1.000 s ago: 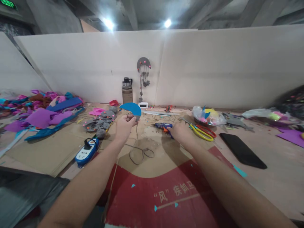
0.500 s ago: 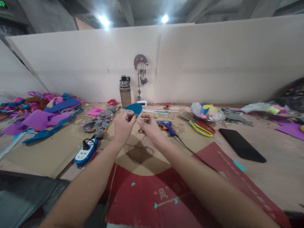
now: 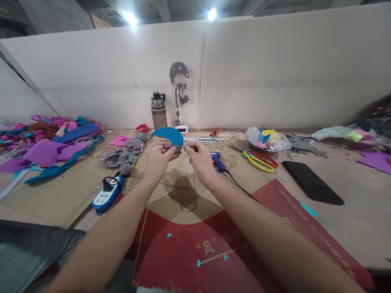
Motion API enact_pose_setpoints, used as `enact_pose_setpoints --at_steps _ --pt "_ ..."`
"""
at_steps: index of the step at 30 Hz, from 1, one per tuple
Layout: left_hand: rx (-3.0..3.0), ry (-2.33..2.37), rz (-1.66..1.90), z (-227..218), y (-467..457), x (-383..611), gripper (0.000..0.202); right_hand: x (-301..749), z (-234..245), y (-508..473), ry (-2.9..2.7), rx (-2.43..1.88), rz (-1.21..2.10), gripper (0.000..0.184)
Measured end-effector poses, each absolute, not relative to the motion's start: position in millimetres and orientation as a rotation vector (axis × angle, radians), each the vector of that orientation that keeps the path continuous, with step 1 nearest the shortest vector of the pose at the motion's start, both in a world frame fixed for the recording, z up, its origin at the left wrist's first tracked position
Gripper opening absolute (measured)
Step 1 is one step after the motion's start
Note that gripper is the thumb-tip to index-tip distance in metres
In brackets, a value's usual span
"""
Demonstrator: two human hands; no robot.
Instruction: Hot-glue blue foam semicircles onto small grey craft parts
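Observation:
My left hand (image 3: 158, 159) pinches the lower edge of a blue half-round felt piece (image 3: 169, 135) held up over the cardboard. My right hand (image 3: 200, 158) is closed in a pinch right beside it, holding a thin grey string (image 3: 194, 191) that hangs down to the cardboard in a loop. Both hands nearly touch below the felt piece. A blue glue gun (image 3: 217, 160) lies just right of my right hand, its black cord running toward me.
Yellow and red scissors (image 3: 259, 160), a black phone (image 3: 311, 187) and a bag of bits (image 3: 269, 143) lie to the right. A blue power strip (image 3: 106, 193), grey felt shapes (image 3: 124, 155) and coloured felt scraps (image 3: 49, 148) lie left. A bottle (image 3: 159, 110) stands by the white wall.
My right hand left the glue gun, came over to the left hand and pinched the string. The felt piece is raised a little and the string now hangs straighter.

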State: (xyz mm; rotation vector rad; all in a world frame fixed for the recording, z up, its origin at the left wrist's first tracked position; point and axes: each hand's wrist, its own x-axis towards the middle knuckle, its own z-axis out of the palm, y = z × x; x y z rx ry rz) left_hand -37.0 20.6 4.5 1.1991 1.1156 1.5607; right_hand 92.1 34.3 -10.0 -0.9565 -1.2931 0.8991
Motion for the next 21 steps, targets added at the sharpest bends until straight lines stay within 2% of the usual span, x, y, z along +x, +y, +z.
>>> enact_pose_setpoints --at_steps 7,21 --pt "1.138 1.060 1.544 3.9 21.4 -34.9 0.021 95.7 -8.2 31.8 -1.335 -0.966 0.807 0.023" --pt "1.131 0.965 1.499 2.5 20.9 -35.3 0.023 97.4 -12.2 35.2 -1.315 -0.992 0.830 0.022"
